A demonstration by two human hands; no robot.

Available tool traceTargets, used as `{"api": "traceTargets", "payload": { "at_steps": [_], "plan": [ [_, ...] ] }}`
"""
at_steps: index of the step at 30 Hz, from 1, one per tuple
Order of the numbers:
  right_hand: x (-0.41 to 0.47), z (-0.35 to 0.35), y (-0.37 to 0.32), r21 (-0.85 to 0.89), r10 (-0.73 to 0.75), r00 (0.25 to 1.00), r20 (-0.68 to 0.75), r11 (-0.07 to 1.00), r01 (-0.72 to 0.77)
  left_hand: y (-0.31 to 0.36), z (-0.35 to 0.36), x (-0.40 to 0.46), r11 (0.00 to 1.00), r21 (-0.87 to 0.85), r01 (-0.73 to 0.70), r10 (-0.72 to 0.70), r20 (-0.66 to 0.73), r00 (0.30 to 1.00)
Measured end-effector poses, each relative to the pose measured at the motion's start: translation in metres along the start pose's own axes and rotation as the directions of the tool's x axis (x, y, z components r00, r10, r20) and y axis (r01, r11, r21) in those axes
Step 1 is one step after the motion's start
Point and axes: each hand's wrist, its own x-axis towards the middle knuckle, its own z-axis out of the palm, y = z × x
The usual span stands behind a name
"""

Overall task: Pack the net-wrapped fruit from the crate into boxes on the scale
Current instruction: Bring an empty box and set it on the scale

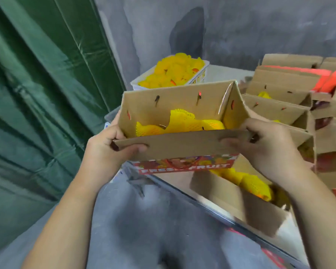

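head view showed both hands gripping one open cardboard fruit box (182, 146) by its near flap — the left hand (109, 146) curled round the flap's left end, thumb on top, the right hand (268, 144) pinching its right end. between the hands, inside the box, lay yellow net-wrapped fruit (180, 121), filling only the bottom. beyond the hands stood the white crate (200, 74), heaped with more yellow-netted fruit. to the right of the right hand sat a row of other open boxes (279, 109), some with fruit in them; another box (241, 193) lay below the right wrist. the scale itself could not be made out. judged step: handling a part-filled box — settling or shifting it. next move would call for setting it down level, then reaching past it to the crate.
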Motion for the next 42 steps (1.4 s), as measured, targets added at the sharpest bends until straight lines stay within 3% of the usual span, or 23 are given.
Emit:
{"api": "traceTargets", "payload": {
  "at_steps": [5,12,22,29,33,36,40,42],
  "plan": [
    [0.054,0.099,-0.019,0.127,0.010,1.000,-0.013,0.992,-0.009,-0.054,-0.080,0.050,0.994,0.097,0.046,-0.042,-0.039,0.998],
    [0.137,0.185,-0.007,0.162,-0.009,1.000,-0.018,0.987,0.012,-0.153,-0.120,0.136,0.992,0.121,-0.023,0.020,0.030,0.999],
    [0.239,0.288,0.024,0.157,0.226,0.971,-0.071,0.964,-0.213,-0.269,-0.144,0.288,0.995,0.096,0.029,-0.050,0.224,0.973],
    [0.245,0.355,0.009,0.040,0.364,0.899,-0.242,0.930,-0.366,-0.333,-0.155,0.363,0.997,0.075,0.026,-0.057,0.436,0.898],
    [0.247,0.387,-0.012,-0.077,0.361,0.876,-0.319,0.912,-0.404,-0.363,-0.156,0.389,1.000,-0.018,-0.003,0.014,0.593,0.805],
    [0.248,0.405,-0.030,-0.149,0.363,0.862,-0.354,0.888,-0.436,-0.395,-0.153,0.404,0.994,0.105,-0.022,-0.044,0.589,0.807],
    [0.244,0.416,-0.040,-0.220,0.407,0.825,-0.392,0.830,-0.513,-0.408,-0.145,0.411,0.999,-0.038,-0.008,0.030,0.650,0.759],
    [0.245,0.415,-0.048,-0.236,0.453,0.808,-0.376,0.797,-0.556,-0.401,-0.148,0.409,1.000,-0.018,-0.003,0.014,0.689,0.725]
  ]
}}
